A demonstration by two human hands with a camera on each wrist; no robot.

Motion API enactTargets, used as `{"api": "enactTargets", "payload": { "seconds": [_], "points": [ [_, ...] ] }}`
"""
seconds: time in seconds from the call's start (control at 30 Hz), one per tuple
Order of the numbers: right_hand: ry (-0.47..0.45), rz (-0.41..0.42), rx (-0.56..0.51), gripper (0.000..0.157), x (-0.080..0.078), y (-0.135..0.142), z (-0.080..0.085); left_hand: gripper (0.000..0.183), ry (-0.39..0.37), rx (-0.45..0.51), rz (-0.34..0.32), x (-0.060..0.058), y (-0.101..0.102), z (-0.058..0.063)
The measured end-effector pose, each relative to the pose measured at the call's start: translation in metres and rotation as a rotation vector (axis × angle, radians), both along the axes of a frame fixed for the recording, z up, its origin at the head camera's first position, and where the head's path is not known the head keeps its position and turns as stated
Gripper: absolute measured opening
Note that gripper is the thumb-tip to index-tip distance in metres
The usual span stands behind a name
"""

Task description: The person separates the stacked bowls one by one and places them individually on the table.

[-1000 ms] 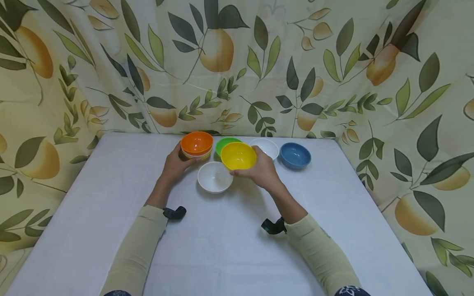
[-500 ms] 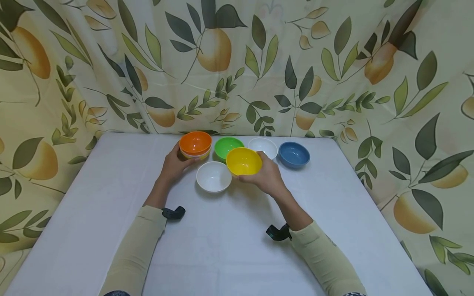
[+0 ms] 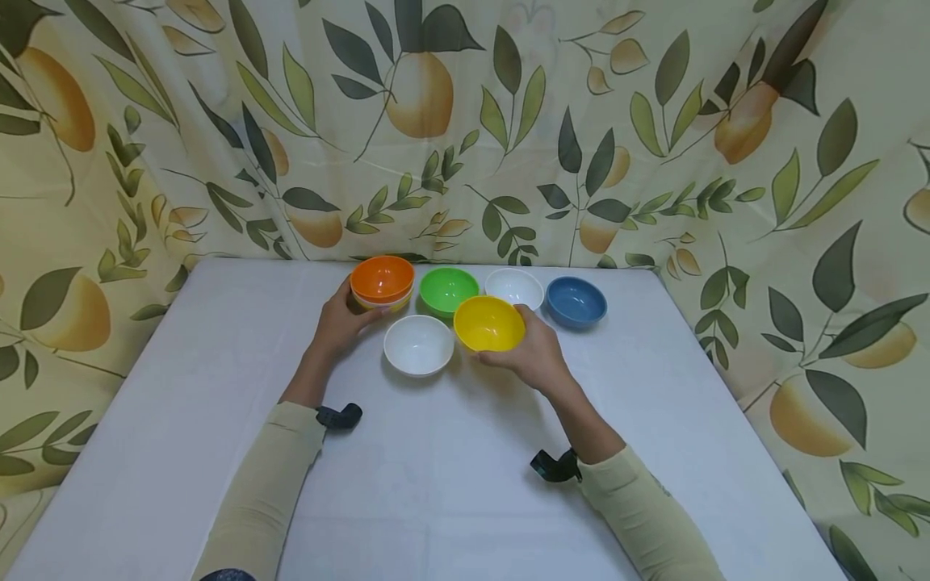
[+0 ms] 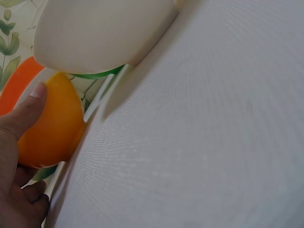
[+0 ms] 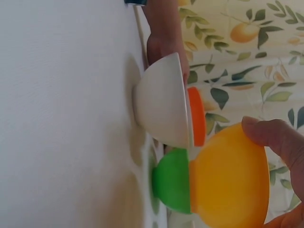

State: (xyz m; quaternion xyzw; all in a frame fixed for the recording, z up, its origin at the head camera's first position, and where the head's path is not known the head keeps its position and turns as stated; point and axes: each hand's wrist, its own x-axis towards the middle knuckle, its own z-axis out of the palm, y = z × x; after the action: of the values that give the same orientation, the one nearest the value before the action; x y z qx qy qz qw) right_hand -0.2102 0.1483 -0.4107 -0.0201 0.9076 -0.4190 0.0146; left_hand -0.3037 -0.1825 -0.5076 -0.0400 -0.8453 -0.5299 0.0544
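Observation:
My left hand grips the side of a stack of bowls at the back left. An orange bowl tops it; in the left wrist view a white rim and a yellow bowl show beneath, the thumb pressed near the rims. With thumb and fingers my right hand holds another yellow bowl, raised off the table as the right wrist view shows. Left of that bowl, a white bowl sits upright on the table. Behind them stands a green bowl, its near edge partly overlapped by the held bowl.
Along the back of the white-covered table stand a second white bowl and a blue bowl, to the right of the green one. A fruit-patterned cloth hangs right behind the table's far edge.
My right hand has carried the yellow bowl rightward and toward me, away from above the white bowl, uncovering more of the green bowl. My left hand keeps its hold on the stack.

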Motion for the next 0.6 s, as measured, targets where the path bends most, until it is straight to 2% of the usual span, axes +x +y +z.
{"api": "enactTargets", "payload": {
  "seconds": [0.37,0.6],
  "points": [
    [0.001,-0.021,0.028,0.104,0.004,0.011,-0.006,0.103,0.004,0.013,-0.005,0.0,0.0,0.001],
    [0.002,-0.009,-0.01,0.103,0.004,0.015,-0.012,0.105,0.002,0.013,-0.005,0.0,-0.001,-0.001]
  ]
}}
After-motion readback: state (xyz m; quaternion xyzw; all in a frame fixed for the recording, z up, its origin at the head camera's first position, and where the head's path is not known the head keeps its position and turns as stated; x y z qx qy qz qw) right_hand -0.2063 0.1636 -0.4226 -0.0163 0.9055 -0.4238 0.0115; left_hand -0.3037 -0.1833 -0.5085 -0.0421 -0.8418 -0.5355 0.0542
